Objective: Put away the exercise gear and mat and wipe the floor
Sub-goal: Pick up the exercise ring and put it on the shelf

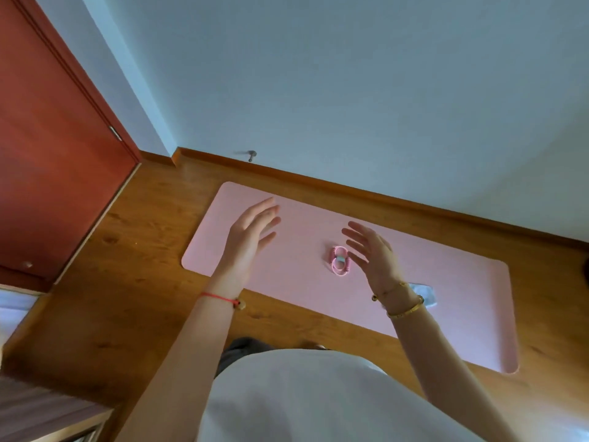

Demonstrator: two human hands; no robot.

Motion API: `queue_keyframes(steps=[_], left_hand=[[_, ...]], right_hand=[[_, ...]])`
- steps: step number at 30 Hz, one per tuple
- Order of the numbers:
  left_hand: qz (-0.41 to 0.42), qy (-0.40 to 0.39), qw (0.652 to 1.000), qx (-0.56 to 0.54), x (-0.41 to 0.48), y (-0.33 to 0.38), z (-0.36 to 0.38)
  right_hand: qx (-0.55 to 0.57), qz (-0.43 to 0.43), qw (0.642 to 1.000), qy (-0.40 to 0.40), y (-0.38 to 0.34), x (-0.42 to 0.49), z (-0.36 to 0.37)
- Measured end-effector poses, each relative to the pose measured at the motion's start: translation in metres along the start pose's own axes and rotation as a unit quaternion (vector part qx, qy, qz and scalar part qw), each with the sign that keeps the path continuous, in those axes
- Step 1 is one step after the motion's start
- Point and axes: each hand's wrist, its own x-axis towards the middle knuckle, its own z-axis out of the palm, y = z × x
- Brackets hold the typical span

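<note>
Starting nearest, a white shirt (318, 397) is seen at the bottom edge, and two bare forearms are stretched forward from it. A red cord bracelet (220, 297) is worn on the left wrist and gold bangles (404, 309) on the right. The left hand (251, 232) is held up over the near left part of the mat, its fingers (263, 210) straight and loosely spread, with nothing gripped. The right hand (371, 253) is raised likewise, fingers parted wide and empty.

A pink mat (462, 298) is laid flat on the wooden floor (127, 282), running left to right. A pink figure-eight exercise loop (338, 261) is placed near the mat's middle, and in the view it is overlapped by the right fingertips; whether it is touched cannot be told. A pale cloth (425, 293) is lain on the mat's near edge, partly hidden behind the right wrist.

Beyond the mat, a wooden skirting board (350, 188) is fixed along a pale wall (350, 90), with a small door stop (251, 155) just above it. A red-brown door (47, 154) is set at far left.
</note>
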Motion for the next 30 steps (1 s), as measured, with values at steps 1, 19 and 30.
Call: queue_keyframes(steps=[1,19,30], left_hand=[[-0.003,-0.005,1.0,0.002,0.0,-0.005,0.015],[-0.157,-0.087,0.975,0.132,0.076,-0.115,0.153],[-0.19,-0.062,0.968,0.15,0.193,-0.156,0.176]], right_hand=[[0.002,0.0,1.0,0.009,0.002,-0.001,-0.018],[-0.06,0.112,0.977,0.169,0.066,0.073,-0.174],[-0.078,0.188,0.96,0.193,0.107,0.18,-0.196]])
